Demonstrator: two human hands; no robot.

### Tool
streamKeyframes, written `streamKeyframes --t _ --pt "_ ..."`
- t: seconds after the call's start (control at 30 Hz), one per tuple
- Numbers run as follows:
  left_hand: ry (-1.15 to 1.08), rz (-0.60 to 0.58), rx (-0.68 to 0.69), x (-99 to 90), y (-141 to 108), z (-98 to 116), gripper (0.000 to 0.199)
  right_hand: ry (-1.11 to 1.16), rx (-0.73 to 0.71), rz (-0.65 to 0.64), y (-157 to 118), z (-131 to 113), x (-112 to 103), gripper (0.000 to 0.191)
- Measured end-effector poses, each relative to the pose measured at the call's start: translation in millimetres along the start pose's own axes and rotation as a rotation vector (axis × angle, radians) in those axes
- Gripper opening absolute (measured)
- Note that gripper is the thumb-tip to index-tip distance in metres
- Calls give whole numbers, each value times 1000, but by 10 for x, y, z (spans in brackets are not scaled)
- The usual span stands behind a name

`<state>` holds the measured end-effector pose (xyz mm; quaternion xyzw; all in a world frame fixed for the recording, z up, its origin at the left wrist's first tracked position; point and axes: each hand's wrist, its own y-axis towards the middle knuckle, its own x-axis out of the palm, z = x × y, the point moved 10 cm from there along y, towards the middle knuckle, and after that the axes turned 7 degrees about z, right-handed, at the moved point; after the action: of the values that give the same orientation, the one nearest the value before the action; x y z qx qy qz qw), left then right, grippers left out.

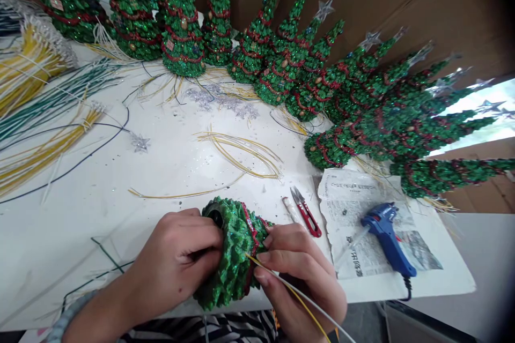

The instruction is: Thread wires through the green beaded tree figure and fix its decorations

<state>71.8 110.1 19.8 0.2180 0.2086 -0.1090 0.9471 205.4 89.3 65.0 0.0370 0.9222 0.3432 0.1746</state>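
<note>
A green glittery miniature Christmas tree with a red garland lies on its side at the table's front edge, its dark hollow base facing left. My left hand is closed around the base end, its fingertips partly hidden at the opening. Between thumb and fingers, my right hand pinches thin yellow and white wires. The yellow tip touches or lies just before the tree's side; I cannot tell whether it enters. Beyond the tree, a loose bundle of yellow wires rests on the white table.
Finished-looking trees line the back and right, some with clear stars. Red thread snips and a blue glue gun on newspaper lie at right. Wire bundles fill the left; loose plastic stars lie behind.
</note>
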Motion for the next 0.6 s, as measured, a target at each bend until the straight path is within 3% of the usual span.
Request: streamKeyframes --t 0.3,0.6 --pt "-10 -33 -25 -50 29 -9 27 -53 10 -40 9 0 -43 3" --pt "-12 15 -143 -234 -107 -194 15 -50 71 -51 -40 56 -23 18"
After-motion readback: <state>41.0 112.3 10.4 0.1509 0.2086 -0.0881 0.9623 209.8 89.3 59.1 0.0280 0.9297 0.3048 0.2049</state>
